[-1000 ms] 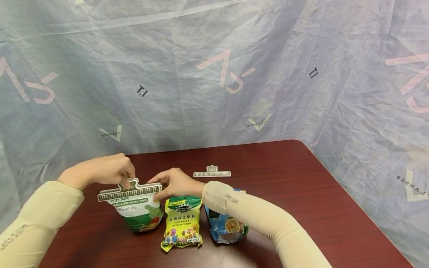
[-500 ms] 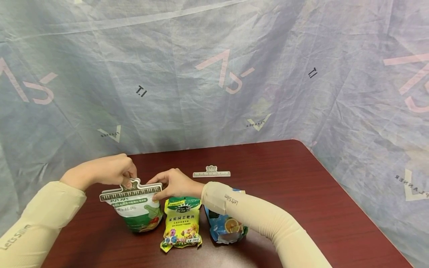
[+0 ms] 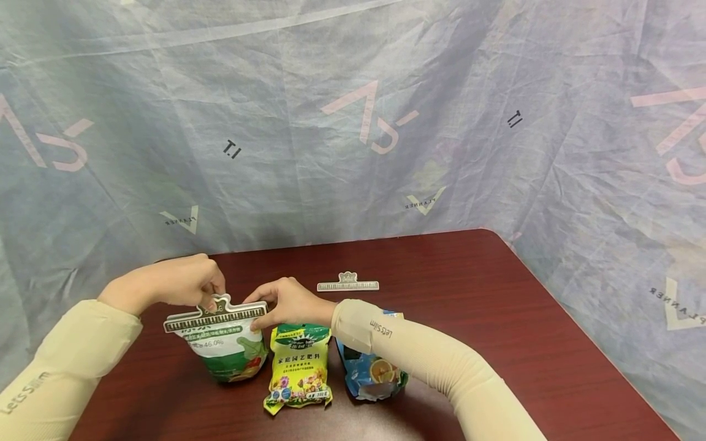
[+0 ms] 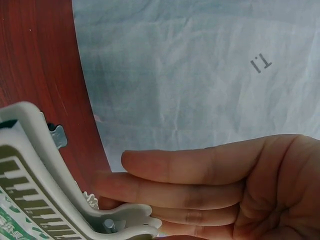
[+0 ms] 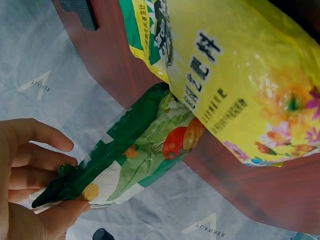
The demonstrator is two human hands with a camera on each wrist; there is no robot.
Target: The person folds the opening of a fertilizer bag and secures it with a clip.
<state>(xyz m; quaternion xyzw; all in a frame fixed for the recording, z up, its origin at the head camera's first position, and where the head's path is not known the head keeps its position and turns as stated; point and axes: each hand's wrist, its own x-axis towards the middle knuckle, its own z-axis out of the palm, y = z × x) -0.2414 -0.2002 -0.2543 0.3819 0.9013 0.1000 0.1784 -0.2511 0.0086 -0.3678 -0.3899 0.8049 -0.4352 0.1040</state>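
Note:
In the head view a green-and-white fertilizer bag (image 3: 228, 358) stands at the left of the table. Across its top lies a wide bag clip (image 3: 242, 313) with a piano-key print. My left hand (image 3: 179, 283) pinches the handle of this clip from above; in the left wrist view the fingers lie behind the handle (image 4: 125, 220). With thumb and fingers, my right hand (image 3: 292, 304) grips the bag's upper right corner, just by the clip's end. The right wrist view shows that side of the green bag (image 5: 150, 135) pinched by the right hand (image 5: 35, 175).
A yellow fertilizer bag (image 3: 300, 367) stands close to the right of the green one. Beyond it is a blue bag (image 3: 369, 373) with an orange-slice print, partly behind the right sleeve (image 3: 419, 352). A second piano-print clip (image 3: 347, 285) lies farther back on the table (image 3: 452, 288).
The left hand and the clip have shifted very slightly to the right, mostly in the first half second. The right hand keeps its hold on the bag's corner.

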